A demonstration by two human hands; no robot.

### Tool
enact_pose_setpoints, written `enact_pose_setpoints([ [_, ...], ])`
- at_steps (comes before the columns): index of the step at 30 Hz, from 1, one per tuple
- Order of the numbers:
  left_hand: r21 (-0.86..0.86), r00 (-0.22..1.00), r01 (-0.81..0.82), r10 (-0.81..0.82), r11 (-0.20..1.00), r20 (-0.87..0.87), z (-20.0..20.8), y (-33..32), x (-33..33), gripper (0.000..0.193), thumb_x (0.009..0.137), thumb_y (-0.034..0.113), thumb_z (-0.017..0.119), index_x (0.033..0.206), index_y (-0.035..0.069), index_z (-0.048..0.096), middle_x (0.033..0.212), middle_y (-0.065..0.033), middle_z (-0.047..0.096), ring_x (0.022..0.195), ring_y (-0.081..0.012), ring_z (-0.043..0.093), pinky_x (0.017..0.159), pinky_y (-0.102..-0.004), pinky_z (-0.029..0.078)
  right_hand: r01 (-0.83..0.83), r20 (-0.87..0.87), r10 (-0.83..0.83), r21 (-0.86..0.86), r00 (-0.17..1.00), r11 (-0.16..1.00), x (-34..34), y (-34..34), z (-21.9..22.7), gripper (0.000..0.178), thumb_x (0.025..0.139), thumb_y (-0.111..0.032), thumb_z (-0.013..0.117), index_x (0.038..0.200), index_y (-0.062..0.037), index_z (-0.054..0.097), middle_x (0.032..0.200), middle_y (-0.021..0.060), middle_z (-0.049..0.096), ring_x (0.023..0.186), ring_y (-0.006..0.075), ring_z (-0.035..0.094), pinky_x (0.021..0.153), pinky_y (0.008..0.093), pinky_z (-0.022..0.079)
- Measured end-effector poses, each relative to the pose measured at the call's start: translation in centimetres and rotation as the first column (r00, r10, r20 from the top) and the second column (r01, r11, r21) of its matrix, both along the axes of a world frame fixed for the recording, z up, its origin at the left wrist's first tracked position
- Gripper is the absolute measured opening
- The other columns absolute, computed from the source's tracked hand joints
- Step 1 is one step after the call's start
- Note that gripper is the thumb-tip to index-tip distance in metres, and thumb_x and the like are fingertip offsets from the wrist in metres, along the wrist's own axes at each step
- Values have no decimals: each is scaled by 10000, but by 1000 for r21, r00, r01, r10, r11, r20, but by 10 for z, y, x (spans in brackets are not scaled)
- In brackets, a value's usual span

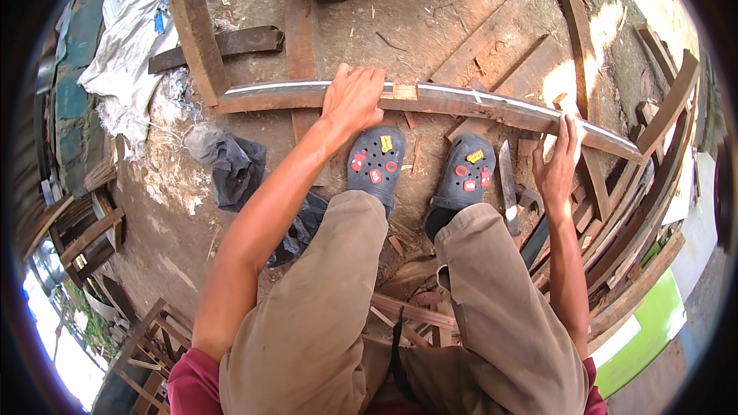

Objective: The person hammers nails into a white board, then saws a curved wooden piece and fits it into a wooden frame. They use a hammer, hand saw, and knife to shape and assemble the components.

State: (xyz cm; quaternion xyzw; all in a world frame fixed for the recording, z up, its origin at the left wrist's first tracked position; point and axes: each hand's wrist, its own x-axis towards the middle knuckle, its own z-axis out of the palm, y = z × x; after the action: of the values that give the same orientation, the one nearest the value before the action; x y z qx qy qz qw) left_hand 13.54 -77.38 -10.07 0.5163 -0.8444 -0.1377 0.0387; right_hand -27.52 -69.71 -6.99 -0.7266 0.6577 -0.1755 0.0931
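Observation:
A long wooden beam (477, 107) with a pale strip along its upper edge lies crosswise in front of my feet. A lighter, cut notch (405, 92) shows near its middle. My left hand (356, 97) wraps over the beam just left of this notch. Toward the right end, my right hand (559, 157) grips the beam's near edge, fingers over the top. At its left end the beam meets an upright-looking timber (192, 27); the right end touches another timber (673, 104). A flat, blade-like tool (508, 184) lies on the ground between my right shoe and right hand.
My clog-shod feet (375, 165) stand just behind the beam. Loose boards (500, 23) lie beyond it, and stacked timber (638, 246) crowds the right. Dark crumpled plastic (231, 165) and a white sheet (138, 38) lie at left. Wood scraps (415, 277) litter the ground between my legs.

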Motion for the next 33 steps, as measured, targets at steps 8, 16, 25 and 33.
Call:
enact_pose_setpoints([
  [8,-143,997,-40,49,989,54,-3,23,-5,548,627,142,811,1121,54,591,1034,-93,618,1039,-253,607,888,-409,409,123,90,-131,85,987,989,21,100,-2,674,868,-33,699,1479,16,416,1500,248,410,1422,421,387,1179,523,320],
  [16,-173,991,-91,106,981,81,-10,31,-6,635,609,54,775,1213,81,581,1116,-80,629,1077,-250,596,908,-401,403,4,50,-3,-35,999,999,47,24,-2,623,946,-149,695,1493,-11,431,1534,246,404,1443,422,373,1186,535,301],
  [25,-117,990,-129,135,985,41,-8,38,-10,704,592,85,791,1253,86,550,1155,-79,595,1116,-253,567,921,-405,396,-80,-186,96,91,978,993,27,6,-29,666,977,-377,671,1528,-90,430,1578,186,388,1482,342,344,1222,566,212],
  [33,-65,992,-119,121,991,34,-8,37,-13,663,593,107,812,1208,75,567,1126,-89,564,1112,-273,549,917,-421,399,-145,-129,154,77,980,986,8,1,-44,650,943,-289,712,1525,-130,470,1574,184,394,1465,358,366,1210,547,242],
])
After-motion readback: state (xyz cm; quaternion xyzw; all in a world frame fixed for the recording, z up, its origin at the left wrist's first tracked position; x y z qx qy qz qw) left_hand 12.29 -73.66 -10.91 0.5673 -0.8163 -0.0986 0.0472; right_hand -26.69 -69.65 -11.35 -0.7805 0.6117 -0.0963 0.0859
